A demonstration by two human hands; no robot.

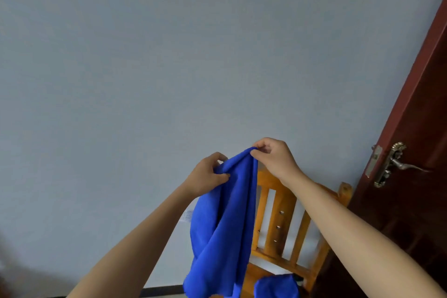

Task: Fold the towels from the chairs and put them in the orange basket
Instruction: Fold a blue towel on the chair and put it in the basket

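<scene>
Both aloft: left hand [206, 175], right hand [277, 158] (fingers [262, 144] on towel [225, 225])

No text, brand, number or sign can be read. One small white label [187, 216] shows at the left edge of the hanging blue towel [225, 225], carrying faint grey lines of print too blurred to make out. Whether it belongs to the towel or the wall behind is unclear.
</scene>
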